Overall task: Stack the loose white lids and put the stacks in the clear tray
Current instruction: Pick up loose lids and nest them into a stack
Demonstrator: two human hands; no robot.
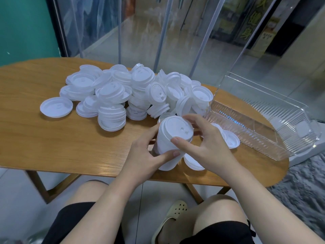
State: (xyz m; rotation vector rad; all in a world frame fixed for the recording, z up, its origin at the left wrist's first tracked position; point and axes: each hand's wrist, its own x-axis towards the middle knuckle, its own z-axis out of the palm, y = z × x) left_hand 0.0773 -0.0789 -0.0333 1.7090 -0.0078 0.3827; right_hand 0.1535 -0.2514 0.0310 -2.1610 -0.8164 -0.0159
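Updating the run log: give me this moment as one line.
left hand: holds lid stack | right hand: holds same stack | clear tray: no stacks inside | loose lid pile: on table

Soft, even daylight fills the scene, coming from the glass wall [175,32] at twelve o'clock. The wooden table [52,138] carries a pale sheen along its near edge around six o'clock. Shadows under the white lids [112,99] are faint and short. The clear tray [263,124] at three o'clock throws small blue-white glints off its ribbed walls. Wide-angle bending curves the table edge and the poles toward the borders. The lower corners smear with blur; the background beyond the glass looks soft and hazy.
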